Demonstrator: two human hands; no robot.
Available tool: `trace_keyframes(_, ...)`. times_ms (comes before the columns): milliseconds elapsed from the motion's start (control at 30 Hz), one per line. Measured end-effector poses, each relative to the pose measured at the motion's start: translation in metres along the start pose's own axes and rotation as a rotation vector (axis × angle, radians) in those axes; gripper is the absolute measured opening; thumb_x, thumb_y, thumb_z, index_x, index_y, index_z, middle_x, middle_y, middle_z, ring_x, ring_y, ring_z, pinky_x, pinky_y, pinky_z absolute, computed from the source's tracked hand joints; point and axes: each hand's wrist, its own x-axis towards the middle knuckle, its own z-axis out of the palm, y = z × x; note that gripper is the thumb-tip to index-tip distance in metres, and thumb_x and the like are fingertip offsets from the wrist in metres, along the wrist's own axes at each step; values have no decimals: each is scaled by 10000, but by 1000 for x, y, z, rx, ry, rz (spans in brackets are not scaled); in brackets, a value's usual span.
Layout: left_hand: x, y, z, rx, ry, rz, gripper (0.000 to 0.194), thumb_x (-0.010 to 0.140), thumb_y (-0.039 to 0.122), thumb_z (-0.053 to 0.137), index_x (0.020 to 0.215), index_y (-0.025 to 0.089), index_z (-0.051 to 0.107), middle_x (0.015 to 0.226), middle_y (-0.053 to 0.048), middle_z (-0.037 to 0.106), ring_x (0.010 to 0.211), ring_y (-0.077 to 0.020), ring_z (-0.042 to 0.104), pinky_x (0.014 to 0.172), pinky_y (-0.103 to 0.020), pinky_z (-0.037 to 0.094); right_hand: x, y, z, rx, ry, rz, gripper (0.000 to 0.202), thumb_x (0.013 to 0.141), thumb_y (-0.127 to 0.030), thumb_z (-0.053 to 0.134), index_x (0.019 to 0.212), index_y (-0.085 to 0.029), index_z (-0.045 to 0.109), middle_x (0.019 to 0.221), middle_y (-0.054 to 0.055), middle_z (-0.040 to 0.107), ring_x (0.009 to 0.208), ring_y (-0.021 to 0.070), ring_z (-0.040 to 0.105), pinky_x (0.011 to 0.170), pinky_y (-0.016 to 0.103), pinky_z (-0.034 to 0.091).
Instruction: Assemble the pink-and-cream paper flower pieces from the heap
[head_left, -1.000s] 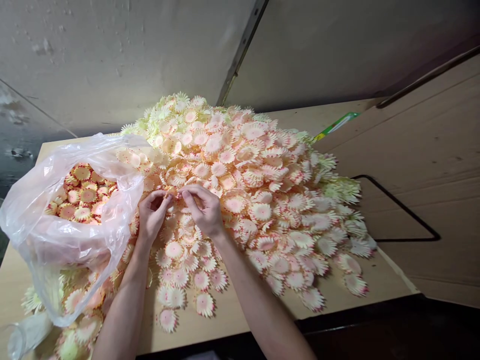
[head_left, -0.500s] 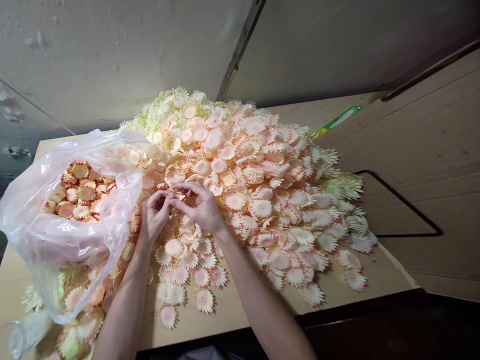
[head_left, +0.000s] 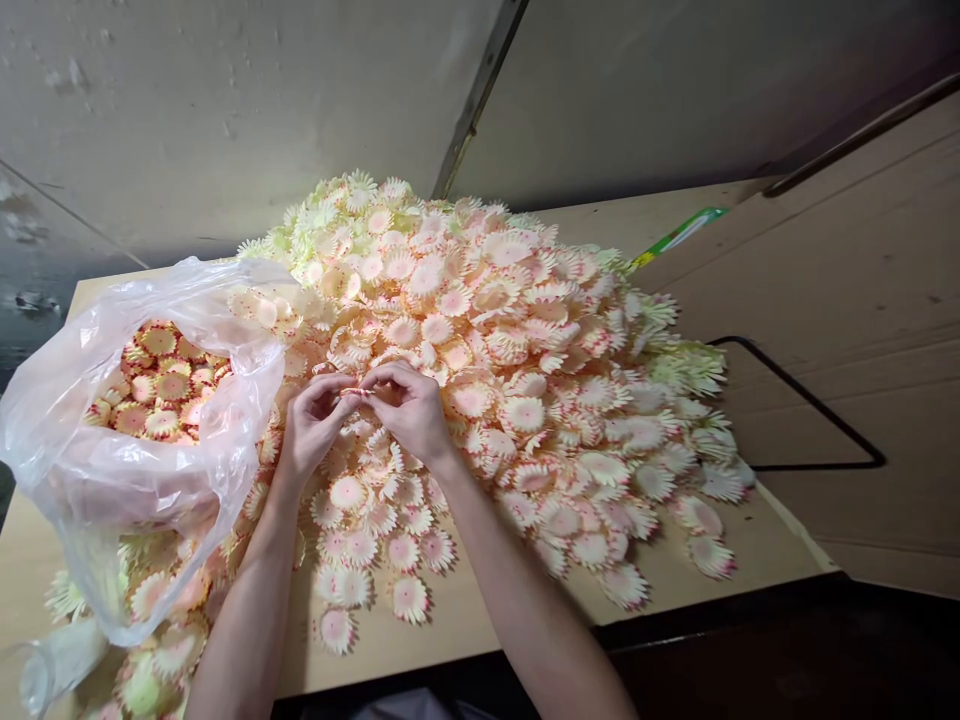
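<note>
Between the fingertips of both hands is a small artificial flower piece, pale with red edges and seen nearly edge-on. My left hand pinches its left side, thumb against fingers. My right hand pinches the right side the same way, and the two hands almost meet. Under and behind them spreads a large heap of pale pink and cream flower pieces with scalloped, red-tipped petals. My fingers hide part of the held piece.
A translucent plastic bag stands open on the left with small cupped flower pieces inside. A clear plastic cup lies front left. Behind is a grey wall; at right are a cardboard sheet, a black wire frame and a green strip.
My right hand has shifted slightly and its fingers have closed in beside the left hand's. The flower piece has turned from tilted to nearly edge-on between the fingertips.
</note>
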Motion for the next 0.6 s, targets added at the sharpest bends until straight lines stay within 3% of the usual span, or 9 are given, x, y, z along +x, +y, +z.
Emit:
trace_keyframes(267,0,-5,1,-39,3,-19,435,597,291,919,972,181,726,1007,-43,648,859,-148,639,777,-258,543,-4,-2,2,49,115,46,133,791,-332,797,792,-208,751,760,23,728,682,147,651,678,287,546)
trace_keyframes(433,0,-6,3,-108,2,-71,416,609,292,908,931,179,671,958,-22,642,809,-133,644,777,-277,569,-6,3,5,121,116,139,254,786,-350,798,1004,-224,764,843,33,769,730,169,711,702,304,603)
trace_keyframes(600,0,-3,2,-25,37,-19,326,652,311,883,869,170,686,948,-27,637,809,-120,630,748,-229,533,-6,2,4,59,110,79,187,807,-343,779,954,-229,782,892,46,779,747,171,722,710,299,608)
